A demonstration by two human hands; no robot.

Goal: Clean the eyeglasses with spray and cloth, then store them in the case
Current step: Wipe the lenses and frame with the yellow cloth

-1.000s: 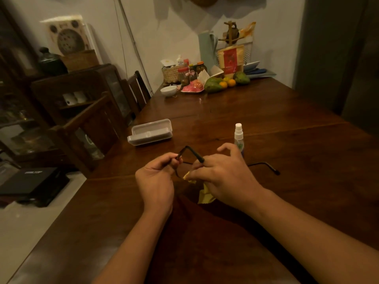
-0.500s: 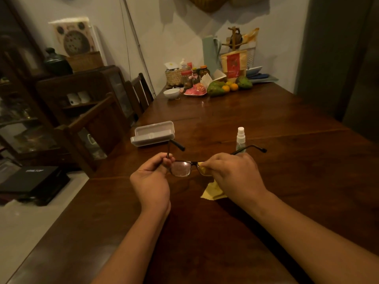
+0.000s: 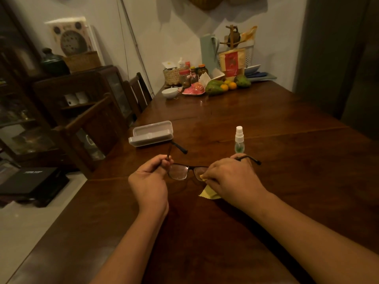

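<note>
Both hands are busy, head view only. Our left hand (image 3: 150, 177) pinches the eyeglasses (image 3: 180, 171) by the temple just past the hinge, fingers curled round it. Our right hand (image 3: 229, 177) pinches the yellow cloth (image 3: 208, 193) onto the right-side lens. The fingertips are hidden, so we can't tell how much lens is covered. The frame hangs between the two hands, just above the table (image 3: 287, 160), temples unfolded and pointing away from us. A corner of cloth dangles under the right hand.

Beyond the right hand the spray bottle (image 3: 239, 140) stands upright. Beyond the left hand the case (image 3: 151, 133) lies open near the table's left edge, apart from the frame.

Our read: wipe step, storing not yet done.

Risks:
- Holding one temple while rubbing the opposite lens twists the hinge and bridge. Too much pressure could bend the frame.
- The right temple sits near the bottle, and a swing could tip it.
- The bare lens is next to the left fingers, so a slip smudges it.
- The case is near the edge, and a careless reach could push it off.
</note>
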